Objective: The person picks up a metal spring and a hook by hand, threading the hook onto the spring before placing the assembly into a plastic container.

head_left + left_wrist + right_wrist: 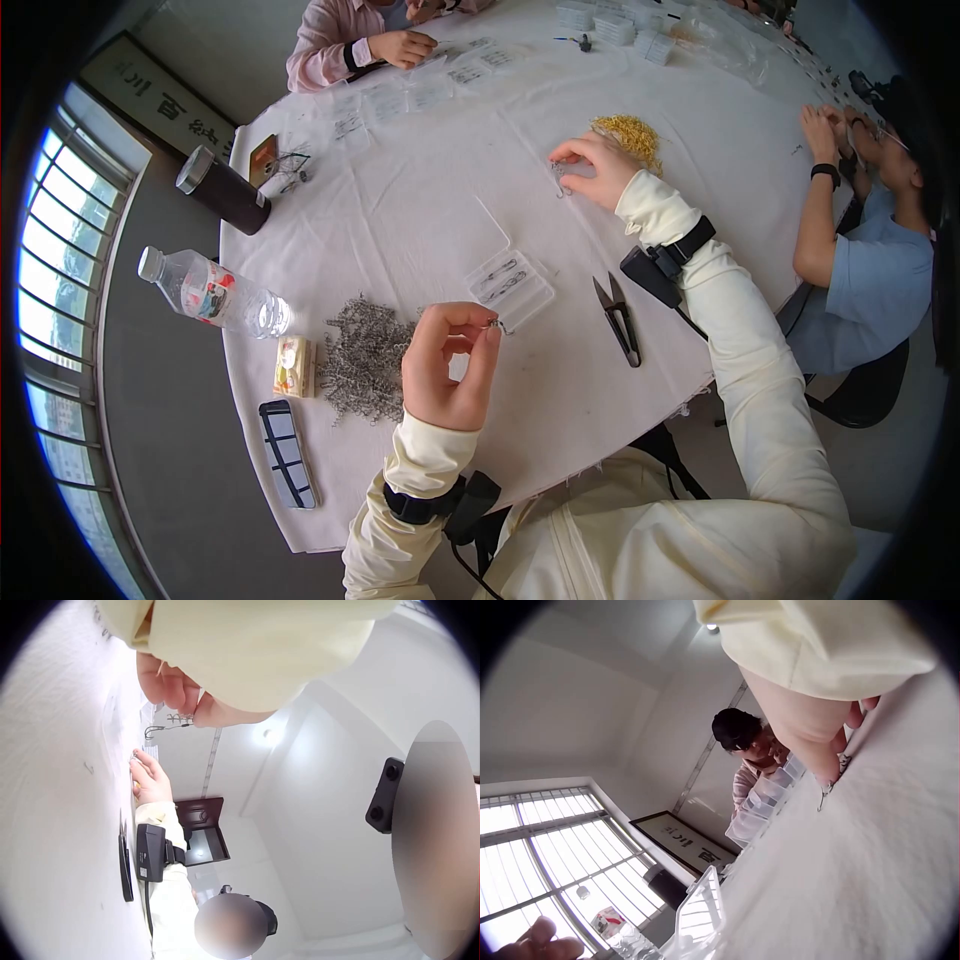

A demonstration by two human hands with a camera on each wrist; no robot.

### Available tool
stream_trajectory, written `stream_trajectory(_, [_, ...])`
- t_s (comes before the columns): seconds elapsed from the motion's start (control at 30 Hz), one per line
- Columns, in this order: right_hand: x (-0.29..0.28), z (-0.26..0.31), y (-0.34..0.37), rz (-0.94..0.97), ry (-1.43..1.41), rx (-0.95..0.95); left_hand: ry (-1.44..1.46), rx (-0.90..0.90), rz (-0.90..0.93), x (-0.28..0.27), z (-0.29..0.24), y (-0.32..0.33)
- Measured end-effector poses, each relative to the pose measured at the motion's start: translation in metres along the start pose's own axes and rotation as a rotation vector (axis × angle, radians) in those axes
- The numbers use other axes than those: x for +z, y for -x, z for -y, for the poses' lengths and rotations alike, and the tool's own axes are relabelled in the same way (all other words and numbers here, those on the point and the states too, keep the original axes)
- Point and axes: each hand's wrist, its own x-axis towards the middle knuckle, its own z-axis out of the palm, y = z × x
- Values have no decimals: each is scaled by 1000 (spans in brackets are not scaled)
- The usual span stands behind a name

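Note:
My left hand (445, 370) pinches a small metal fishing hook (154, 730) with fine wire coils between thumb and fingertips. It is just over the near edge of a clear plastic box (528, 306) with several metal pieces inside and its lid raised. Farther out to the right, my right hand (603, 172) grips small metal hooks (823, 796) that hang from its fingertips close over the cloth. Beside that hand is a heap of yellow pieces (630, 138). Left of my left hand spreads a tangled pile of grey metal hooks (362, 355).
Black scissors (622, 322) lie right of the box. A water bottle (215, 292), a dark flask (228, 192), a tissue pack (294, 367) and a phone (288, 455) line the left edge. Two other people sit at the table, with plastic boxes (612, 28) at the far side.

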Motion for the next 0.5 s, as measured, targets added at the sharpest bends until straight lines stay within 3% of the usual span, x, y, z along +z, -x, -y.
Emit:
stream_trajectory(0.23, [-4,19,5,-175,-8,39,107,-65,15,-3,2,-1])
stream_trajectory(0.3, [-14,39,7,-270,-120,-89,141,-68,0,-3,1,-1])
stream_trajectory(0.43, [-34,119,41,-57,-301,-90,170,-91,-15,-4,-3,-1])
stream_trajectory(0.5, [-30,137,55,98,-409,-274,174,-98,-7,-5,-5,-2])
